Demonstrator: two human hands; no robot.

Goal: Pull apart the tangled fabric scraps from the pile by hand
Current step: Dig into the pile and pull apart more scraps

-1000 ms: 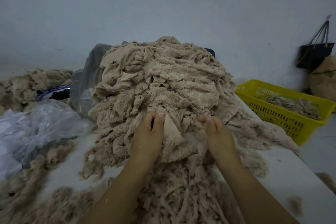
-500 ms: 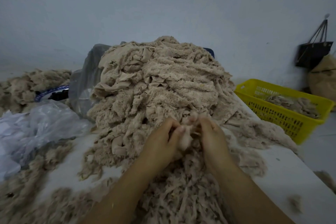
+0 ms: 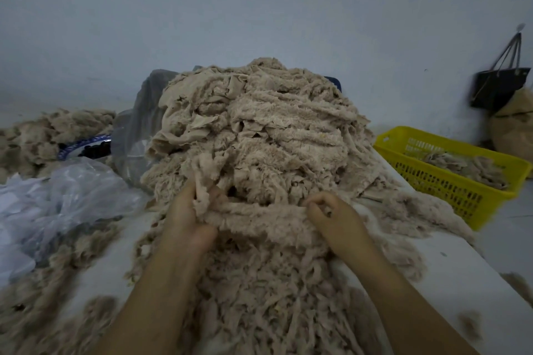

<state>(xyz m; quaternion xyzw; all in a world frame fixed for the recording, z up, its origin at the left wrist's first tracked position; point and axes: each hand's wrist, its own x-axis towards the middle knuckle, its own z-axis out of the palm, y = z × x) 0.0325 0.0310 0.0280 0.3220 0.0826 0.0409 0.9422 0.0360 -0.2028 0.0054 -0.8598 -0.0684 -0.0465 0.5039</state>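
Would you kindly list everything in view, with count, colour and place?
scrap pile: one, beige, table centre
strip: one, beige, stretched between both hands
smaller heap: one, beige, far left
clear bag: one, whitish, left of pile
grey bag: one, grey, behind pile's left side
basket: one, yellow, right, holding scraps
handbag: one, black, hanging on right wall
sack: one, tan, below handbag
table: one, white, under the pile
left hand: one, grips strip's left end
right hand: one, pinches strip's right end
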